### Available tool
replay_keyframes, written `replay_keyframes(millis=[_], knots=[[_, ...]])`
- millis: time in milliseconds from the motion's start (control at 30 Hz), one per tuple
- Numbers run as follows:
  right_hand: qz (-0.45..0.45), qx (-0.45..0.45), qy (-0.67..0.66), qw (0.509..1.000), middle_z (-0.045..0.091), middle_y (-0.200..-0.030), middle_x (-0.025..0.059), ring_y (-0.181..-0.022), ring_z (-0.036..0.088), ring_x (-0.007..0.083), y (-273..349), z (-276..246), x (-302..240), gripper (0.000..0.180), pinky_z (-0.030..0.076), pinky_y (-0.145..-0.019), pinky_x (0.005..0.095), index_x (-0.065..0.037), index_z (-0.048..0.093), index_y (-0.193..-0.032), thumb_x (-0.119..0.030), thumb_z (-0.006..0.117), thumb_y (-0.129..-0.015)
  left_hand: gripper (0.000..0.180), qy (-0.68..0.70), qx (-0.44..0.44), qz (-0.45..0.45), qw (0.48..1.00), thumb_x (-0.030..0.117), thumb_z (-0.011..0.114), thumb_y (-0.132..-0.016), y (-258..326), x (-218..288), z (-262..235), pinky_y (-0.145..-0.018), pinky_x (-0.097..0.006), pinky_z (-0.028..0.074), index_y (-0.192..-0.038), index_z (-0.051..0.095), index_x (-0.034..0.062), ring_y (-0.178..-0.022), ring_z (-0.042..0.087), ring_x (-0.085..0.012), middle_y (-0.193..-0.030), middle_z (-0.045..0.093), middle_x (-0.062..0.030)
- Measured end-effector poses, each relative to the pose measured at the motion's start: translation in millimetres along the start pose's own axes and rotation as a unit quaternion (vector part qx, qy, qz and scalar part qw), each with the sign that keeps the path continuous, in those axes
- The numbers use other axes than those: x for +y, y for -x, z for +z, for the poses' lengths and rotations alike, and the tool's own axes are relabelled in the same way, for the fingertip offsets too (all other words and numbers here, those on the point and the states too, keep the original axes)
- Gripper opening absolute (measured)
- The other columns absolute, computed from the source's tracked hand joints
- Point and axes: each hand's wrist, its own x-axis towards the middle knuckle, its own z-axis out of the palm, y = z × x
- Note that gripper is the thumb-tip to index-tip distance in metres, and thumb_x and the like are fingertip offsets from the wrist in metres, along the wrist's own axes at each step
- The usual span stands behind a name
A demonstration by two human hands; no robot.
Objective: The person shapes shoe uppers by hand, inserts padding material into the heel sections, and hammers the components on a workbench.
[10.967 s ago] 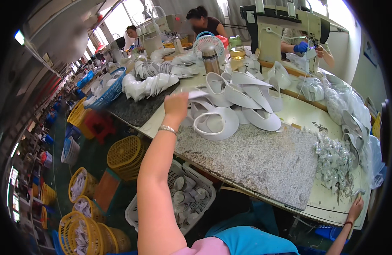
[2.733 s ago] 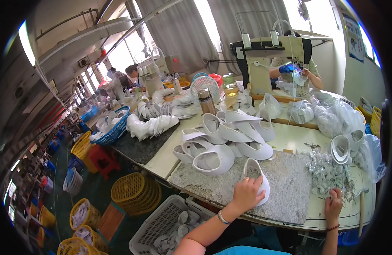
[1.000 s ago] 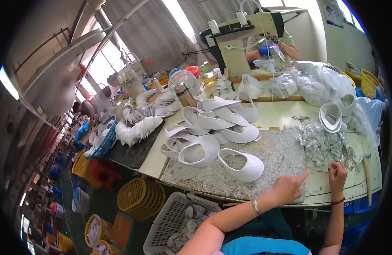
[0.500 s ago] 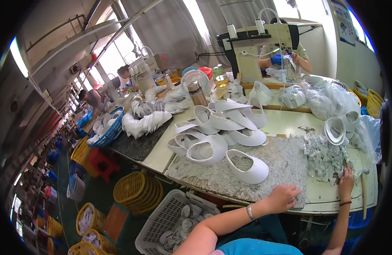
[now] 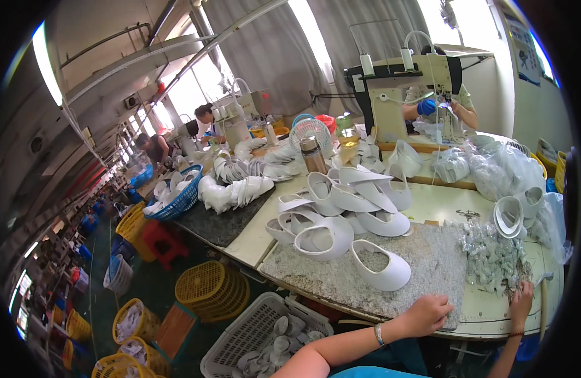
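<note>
My left hand [image 5: 429, 315] rests at the front edge of a speckled grey board [image 5: 429, 258], its fingers curled in; anything inside them is hidden. Beside the board, my right hand [image 5: 522, 301] has its fingertips bent at the near edge of a pile of small shiny, clear-silver pieces [image 5: 492, 255]. What those fingers pinch is too small to make out. One white shoe upper [image 5: 394, 275] lies alone on the board, beyond my left hand. Behind it is a heap of white shoe uppers [image 5: 325, 239]. A hammer [image 5: 543, 309] lies right of my right hand.
More white uppers [image 5: 508, 217] and plastic bags [image 5: 501, 167] sit at the right. Across the table, a person with a blue glove [image 5: 426, 106] works at a sewing machine [image 5: 388, 116]. A steel flask [image 5: 313, 154] stands behind the heap. Below the table edge is a grey basket [image 5: 224, 343].
The view has shifted, so the table sits lower and further right. My right hand has drawn back slightly toward me along the shiny pile, its fingers more bent. My left hand stays curled.
</note>
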Motion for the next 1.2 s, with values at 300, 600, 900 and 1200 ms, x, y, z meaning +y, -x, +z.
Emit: replay_keyframes(millis=[300,600,900,1200], knots=[[-0.032,0.011,0.039,0.999,0.052,-0.092,0.0171,-0.085,0.054,0.0362,6,4,-21,0.009,0.044,-0.075,0.0424,0.002,0.058,-0.092,-0.001,0.056,-0.083,0.025,-0.005,0.021,0.014,1.0,0.008,0.059,-0.077,0,1,4,-0.067,-0.042,0.043,-0.101,0.058,0.0032,-0.077,0.055,-0.0318,-0.082,0.05,-0.0126],[-0.039,-0.013,0.015,0.999,0.052,-0.089,0.0164,-0.083,0.054,0.0357,-2,8,-37,0.008,0.043,-0.073,0.0419,0.002,0.057,-0.088,-0.005,0.057,-0.085,0.024,-0.029,-0.007,-0.016,0.999,0.008,0.059,-0.078,5,0,3,-0.067,-0.041,0.043,-0.101,0.058,0.0036,-0.076,0.055,-0.0307,-0.083,0.051,-0.0125],[-0.054,0.004,0.032,0.998,0.054,-0.085,0.0171,-0.081,0.054,0.0352,1,10,-25,0.01,0.043,-0.072,0.0415,0.003,0.058,-0.084,-0.007,0.06,-0.085,0.024,-0.02,0.012,0.0,1.0,0.009,0.059,-0.078,2,3,4,-0.068,-0.041,0.043,-0.101,0.057,0.003,-0.077,0.055,-0.0306,-0.084,0.05,-0.0126],[-0.052,0.024,0.053,0.997,0.054,-0.08,0.0165,-0.078,0.054,0.0347,-2,21,-11,0.018,0.042,-0.07,0.0421,0.001,0.056,-0.082,-0.013,0.055,-0.092,0.022,0.0,0.01,-0.001,1.0,0.008,0.059,-0.077,0,-2,2,-0.067,-0.042,0.043,-0.099,0.058,0.0036,-0.075,0.054,-0.0321,-0.082,0.05,-0.0129]])
